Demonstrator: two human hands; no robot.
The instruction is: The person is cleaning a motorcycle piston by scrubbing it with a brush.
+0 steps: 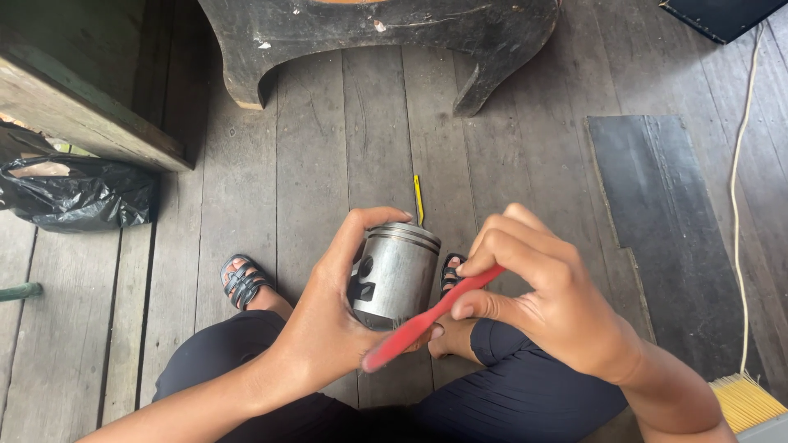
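Observation:
My left hand (332, 316) grips a grey metal piston (398, 271), a short cylinder with grooves round its top and holes in its side. It is held upright above my knees. My right hand (546, 291) pinches a red toothbrush-like tool (427, 320) that slants down to the left across the piston's lower edge. The tool's lower end is blurred, so its head is unclear.
Grey wooden floor planks lie below, with my sandalled feet (245, 283) on them. A dark wooden stool base (377, 41) stands ahead, a black plastic bag (78, 193) at left, a dark board (665, 213) and white cord (736, 205) at right, a yellow stick (419, 199) beyond the piston.

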